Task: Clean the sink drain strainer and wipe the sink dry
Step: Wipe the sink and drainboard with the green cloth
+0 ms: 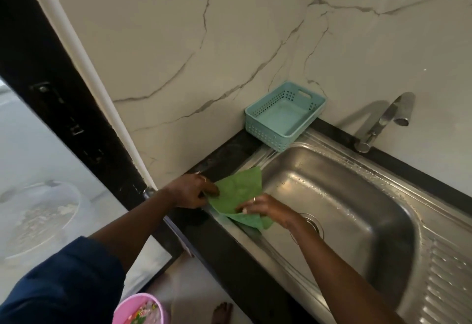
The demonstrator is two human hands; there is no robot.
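Note:
A green cloth [238,189] lies spread over the left rim of the steel sink [339,196], partly folded. My left hand [191,192] pinches its left edge above the black counter. My right hand [263,207] pinches the cloth's lower edge at the sink's front-left corner. The drain strainer [315,222] sits in the basin floor, half hidden behind my right forearm. Water drops cling to the basin walls.
A teal plastic basket [283,116] stands on the sink's back-left corner against the marble wall. The steel tap [383,121] rises behind the basin. A ribbed drainboard [447,280] lies to the right. A pink bucket [140,309] is on the floor below.

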